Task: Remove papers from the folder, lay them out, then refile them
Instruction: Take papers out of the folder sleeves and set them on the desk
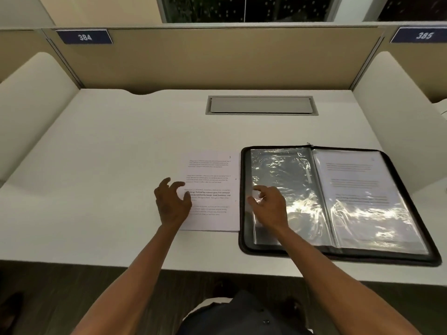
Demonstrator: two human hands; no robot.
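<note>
Desk (121,146): broad, matte white, flat, set inside a beige partitioned carrel with a brushed metal cable hatch (261,105) recessed at the rear centre.

Folder (338,256): black zip-edged display book, lying open flat on the desk's right half. Its 2 visible pockets are clear plastic, wrinkled and highly reflective. The left sleeve (290,170) appears empty, showing the dark backing. The right sleeve (358,194) holds 1 printed page.

Loose sheet (212,170): 1 white printed page, rectangular, flat on the desk just beside the folder's left edge and roughly parallel to it.

Left hand (172,204): fingers spread and lightly curled, gripping nothing, over the sheet's left margin; contact cannot be confirmed.

Right hand (268,205): fingers loosely curled, holding nothing, over the empty left sleeve near its outer edge; contact cannot be confirmed.

Assessment: 1 page is laid out and at least 1 remains filed. The step in hand appears to be settling the laid sheet. Recommended practice: flatten it with spread fingers, keep it square to the folder, and steady the slippery plastic with 1 hand when drawing the next page, since thin paper creases readily against a clinging pocket.
</note>
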